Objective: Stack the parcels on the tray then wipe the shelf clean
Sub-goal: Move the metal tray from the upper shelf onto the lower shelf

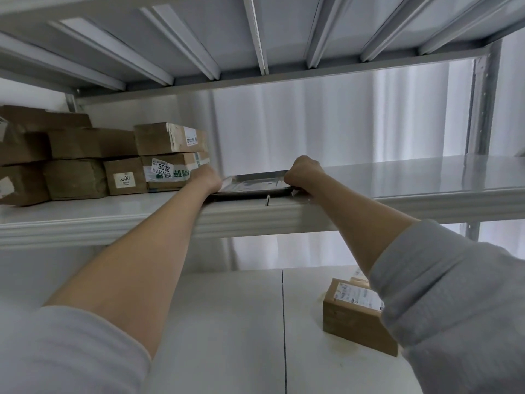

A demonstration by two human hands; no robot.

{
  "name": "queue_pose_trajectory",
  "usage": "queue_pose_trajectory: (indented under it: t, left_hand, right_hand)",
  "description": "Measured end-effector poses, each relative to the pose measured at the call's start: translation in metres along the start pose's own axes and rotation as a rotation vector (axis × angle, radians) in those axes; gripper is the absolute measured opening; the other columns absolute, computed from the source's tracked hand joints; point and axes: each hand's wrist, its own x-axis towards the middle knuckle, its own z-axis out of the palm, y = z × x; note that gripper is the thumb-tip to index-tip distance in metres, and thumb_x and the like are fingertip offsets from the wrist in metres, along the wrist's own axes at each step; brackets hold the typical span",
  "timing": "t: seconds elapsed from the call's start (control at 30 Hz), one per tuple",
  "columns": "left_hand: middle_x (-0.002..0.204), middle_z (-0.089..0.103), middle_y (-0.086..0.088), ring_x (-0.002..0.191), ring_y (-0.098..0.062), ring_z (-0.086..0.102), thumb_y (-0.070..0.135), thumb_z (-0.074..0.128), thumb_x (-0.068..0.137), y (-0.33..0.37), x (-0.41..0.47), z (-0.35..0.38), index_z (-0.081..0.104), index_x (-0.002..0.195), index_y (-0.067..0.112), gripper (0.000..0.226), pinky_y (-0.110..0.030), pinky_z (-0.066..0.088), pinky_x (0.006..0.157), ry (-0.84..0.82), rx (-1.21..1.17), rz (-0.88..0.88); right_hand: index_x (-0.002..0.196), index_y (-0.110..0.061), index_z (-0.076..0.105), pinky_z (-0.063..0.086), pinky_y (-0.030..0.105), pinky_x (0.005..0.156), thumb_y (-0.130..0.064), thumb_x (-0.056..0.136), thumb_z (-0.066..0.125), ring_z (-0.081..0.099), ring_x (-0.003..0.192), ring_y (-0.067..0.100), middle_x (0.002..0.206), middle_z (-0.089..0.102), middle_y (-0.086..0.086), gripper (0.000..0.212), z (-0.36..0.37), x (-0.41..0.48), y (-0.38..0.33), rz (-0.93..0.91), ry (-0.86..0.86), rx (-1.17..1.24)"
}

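A shallow metal tray (252, 184) lies on the white upper shelf (397, 177) near its front edge, with nothing on it. My left hand (206, 177) grips the tray's left end and my right hand (302, 173) grips its right end. Several brown cardboard parcels (93, 160) are stacked in two layers on the same shelf, just left of the tray. The nearest, marked 3012 (170, 172), sits beside my left hand.
Another brown parcel (355, 314) with a white label stands on the lower shelf (227, 322) at the right, partly behind my right sleeve. The ribbed underside of a higher shelf (255, 32) hangs close overhead. A metal upright (483, 109) stands at the far right.
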Motion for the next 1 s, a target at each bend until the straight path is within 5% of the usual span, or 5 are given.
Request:
queue_pose_trajectory:
  t: [0.33,0.57,0.7,0.87,1.0]
  left_hand:
    - [0.122,0.058,-0.022,0.113,-0.037,0.056,0.007,0.049,0.095,0.001,-0.044,-0.01,0.056,0.116,-0.006,0.026,-0.037,0.047,0.085,0.123,-0.068,-0.018]
    - [0.115,0.062,-0.02,0.105,-0.036,0.059,0.016,0.052,0.095,0.01,-0.096,-0.02,0.059,0.111,-0.003,0.026,-0.034,0.043,0.071,0.202,-0.24,-0.088]
    - [0.119,0.062,-0.017,0.11,-0.033,0.057,0.013,0.053,0.094,0.015,-0.129,-0.025,0.061,0.115,-0.001,0.026,-0.034,0.046,0.083,0.212,-0.324,-0.131]
    - [0.118,0.062,-0.018,0.108,-0.035,0.06,0.01,0.053,0.092,0.009,-0.171,-0.024,0.059,0.115,-0.005,0.029,-0.04,0.05,0.089,0.166,-0.395,-0.23]
    - [0.105,0.066,-0.017,0.094,-0.035,0.064,0.005,0.05,0.089,-0.007,-0.196,-0.014,0.063,0.105,-0.001,0.022,-0.04,0.057,0.083,0.139,-0.445,-0.276]
  right_hand:
    - [0.076,-0.011,0.05,0.033,0.023,0.046,-0.004,0.081,0.058,0.055,0.073,0.023,0.08,0.057,0.007,0.011,-0.021,-0.035,0.008,0.001,0.059,0.088]
    - [0.065,-0.011,0.041,0.038,0.029,0.056,-0.004,0.087,0.047,0.052,0.077,0.027,0.069,0.045,0.003,0.024,-0.044,-0.069,0.025,0.009,0.113,0.131]
    - [0.091,-0.008,0.047,0.039,0.033,0.067,-0.008,0.091,0.042,0.053,0.084,0.029,0.089,0.053,0.008,0.005,-0.052,-0.091,0.031,0.017,0.109,0.207]
    - [0.122,-0.002,0.046,0.038,0.033,0.075,-0.007,0.096,0.042,0.056,0.106,0.033,0.117,0.058,0.016,0.027,-0.054,-0.129,0.045,0.01,0.098,0.364]
    - [0.118,-0.004,0.046,0.037,0.031,0.073,-0.013,0.093,0.048,0.047,0.085,0.024,0.094,0.05,0.003,0.026,-0.05,-0.164,0.062,-0.062,0.05,0.485]
